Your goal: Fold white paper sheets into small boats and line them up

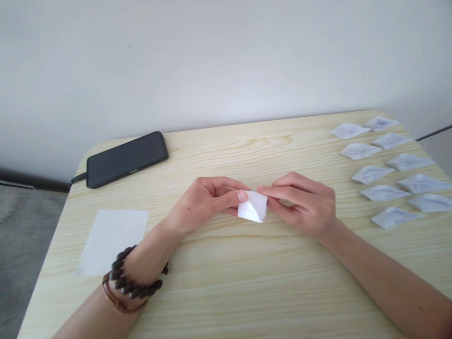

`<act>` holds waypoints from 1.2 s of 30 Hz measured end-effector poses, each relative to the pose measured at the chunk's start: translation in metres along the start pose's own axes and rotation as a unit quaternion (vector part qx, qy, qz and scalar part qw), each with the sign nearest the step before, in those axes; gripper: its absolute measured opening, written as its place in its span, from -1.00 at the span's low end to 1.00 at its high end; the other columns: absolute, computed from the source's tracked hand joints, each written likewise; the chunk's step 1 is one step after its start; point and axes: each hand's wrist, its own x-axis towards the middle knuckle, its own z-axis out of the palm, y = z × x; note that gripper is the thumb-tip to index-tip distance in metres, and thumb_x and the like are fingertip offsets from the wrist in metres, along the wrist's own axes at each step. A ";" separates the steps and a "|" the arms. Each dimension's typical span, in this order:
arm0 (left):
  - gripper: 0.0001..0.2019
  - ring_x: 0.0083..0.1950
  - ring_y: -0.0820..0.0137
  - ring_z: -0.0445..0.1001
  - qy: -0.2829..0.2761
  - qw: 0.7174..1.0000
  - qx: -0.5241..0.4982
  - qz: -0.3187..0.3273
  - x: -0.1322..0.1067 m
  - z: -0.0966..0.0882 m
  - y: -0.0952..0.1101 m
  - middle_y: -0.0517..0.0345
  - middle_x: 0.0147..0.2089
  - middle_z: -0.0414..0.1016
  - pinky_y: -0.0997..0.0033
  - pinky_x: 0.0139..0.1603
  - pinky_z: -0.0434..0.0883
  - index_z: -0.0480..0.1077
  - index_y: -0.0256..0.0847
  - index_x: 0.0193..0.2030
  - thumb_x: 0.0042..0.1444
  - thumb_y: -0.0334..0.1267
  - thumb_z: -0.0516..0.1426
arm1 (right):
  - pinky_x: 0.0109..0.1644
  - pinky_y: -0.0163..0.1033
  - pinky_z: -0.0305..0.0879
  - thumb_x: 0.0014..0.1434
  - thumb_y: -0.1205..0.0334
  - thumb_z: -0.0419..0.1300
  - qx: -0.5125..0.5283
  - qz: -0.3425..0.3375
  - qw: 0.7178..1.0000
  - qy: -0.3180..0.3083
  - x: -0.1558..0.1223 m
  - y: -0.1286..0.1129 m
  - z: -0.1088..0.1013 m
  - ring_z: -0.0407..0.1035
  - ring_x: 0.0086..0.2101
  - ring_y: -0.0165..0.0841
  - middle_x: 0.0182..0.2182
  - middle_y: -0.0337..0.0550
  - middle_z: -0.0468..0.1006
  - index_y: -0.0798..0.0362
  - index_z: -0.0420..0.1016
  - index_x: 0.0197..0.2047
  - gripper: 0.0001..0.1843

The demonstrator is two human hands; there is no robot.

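A small, folded white paper piece sits between two bare hands above a pale wood-grain table, the left hand pinching it nearly closed, thumb across its 10 o'clock corner and fingers behind. The right hand brings loosely bunched fingertips to its edge at 2 to 3 o'clock, though whether they grip it cannot be told. Around the piece lie a black rectangular phone at 10 o'clock, a flat white paper sheet toward 8, and ten pointed, folded white paper boats toward 2.
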 end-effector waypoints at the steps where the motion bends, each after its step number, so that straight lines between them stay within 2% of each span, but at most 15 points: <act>1: -0.83 -0.31 0.44 0.59 0.000 1.000 0.003 -0.004 0.000 0.000 0.001 0.11 -0.31 0.65 0.58 -0.29 0.51 0.59 -0.27 -0.26 0.03 -0.24 0.33 | -0.51 -0.37 0.30 0.17 0.41 0.26 -0.014 -0.010 1.000 -0.002 0.000 -0.002 0.001 0.42 -0.51 -0.49 -0.46 -0.22 0.57 0.00 0.60 -0.20 -0.83; 4: -0.83 -0.34 0.45 0.58 0.007 1.000 0.019 -0.010 0.000 0.002 0.001 0.13 -0.34 0.65 0.58 -0.31 0.49 0.58 -0.26 -0.28 0.00 -0.23 0.34 | -0.50 -0.38 0.31 0.16 0.44 0.23 -0.014 -0.004 1.000 -0.004 -0.001 -0.005 0.003 0.44 -0.51 -0.48 -0.47 -0.24 0.58 -0.02 0.59 -0.21 -0.80; 8: -0.83 -0.38 0.48 0.55 0.022 0.999 0.040 -0.015 0.000 0.003 -0.001 0.15 -0.38 0.64 0.61 -0.36 0.46 0.57 -0.26 -0.30 -0.01 -0.22 0.35 | -0.43 -0.33 0.39 0.16 0.43 0.19 0.060 0.050 0.997 -0.016 -0.001 -0.003 0.003 0.46 -0.45 -0.43 -0.39 -0.19 0.59 -0.01 0.58 -0.18 -0.79; 12: -0.85 -0.42 0.54 0.52 0.028 0.998 0.048 -0.009 0.000 0.005 -0.002 0.18 -0.41 0.63 0.67 -0.39 0.43 0.59 -0.26 -0.32 -0.02 -0.24 0.35 | -0.35 -0.28 0.41 0.17 0.40 0.15 0.118 0.078 0.989 -0.033 0.001 0.000 0.000 0.46 -0.37 -0.39 -0.34 -0.12 0.55 0.06 0.59 -0.21 -0.80; 15: -0.86 -0.41 0.55 0.52 0.036 0.998 0.052 0.007 0.001 0.007 -0.003 0.19 -0.40 0.63 0.68 -0.38 0.43 0.60 -0.26 -0.33 -0.02 -0.24 0.35 | -0.31 -0.29 0.43 0.18 0.35 0.18 0.155 0.109 0.980 -0.060 0.003 0.000 -0.001 0.47 -0.34 -0.38 -0.32 -0.10 0.55 0.10 0.57 -0.22 -0.86; 18: -0.86 -0.38 0.51 0.55 0.060 0.997 0.050 0.023 0.000 0.010 -0.005 0.16 -0.38 0.65 0.65 -0.34 0.46 0.61 -0.26 -0.34 -0.03 -0.25 0.36 | -0.37 -0.36 0.43 0.17 0.32 0.24 0.180 0.162 0.966 -0.089 0.002 0.000 0.000 0.46 -0.42 -0.45 -0.37 -0.18 0.56 0.09 0.53 -0.23 -0.92; 25: -0.90 -0.36 0.50 0.58 0.108 0.987 0.083 0.085 -0.002 0.016 -0.012 0.21 -0.36 0.67 0.67 -0.31 0.47 0.63 -0.18 -0.34 -0.04 -0.27 0.37 | -0.33 -0.37 0.46 0.20 0.32 0.22 0.239 0.232 0.937 -0.102 0.000 -0.001 -0.001 0.48 -0.38 -0.44 -0.35 -0.18 0.58 0.08 0.50 -0.28 -0.96; 30: -0.91 -0.38 0.50 0.58 0.121 0.982 0.101 0.103 -0.001 0.015 -0.015 0.22 -0.38 0.66 0.68 -0.34 0.47 0.64 -0.17 -0.36 -0.06 -0.30 0.38 | -0.29 -0.38 0.45 0.18 0.33 0.25 0.277 0.236 0.926 -0.102 0.001 0.002 -0.002 0.48 -0.31 -0.43 -0.29 -0.14 0.55 0.08 0.51 -0.33 -0.96; 36: -0.92 -0.36 0.52 0.59 0.123 0.979 0.111 0.115 -0.002 0.015 -0.016 0.23 -0.37 0.67 0.71 -0.33 0.46 0.63 -0.17 -0.36 -0.06 -0.31 0.37 | -0.21 -0.33 0.44 0.17 0.34 0.26 0.255 0.200 0.937 -0.132 0.004 0.007 -0.005 0.44 -0.07 -0.32 -0.11 -0.04 0.49 0.07 0.52 -0.32 -0.97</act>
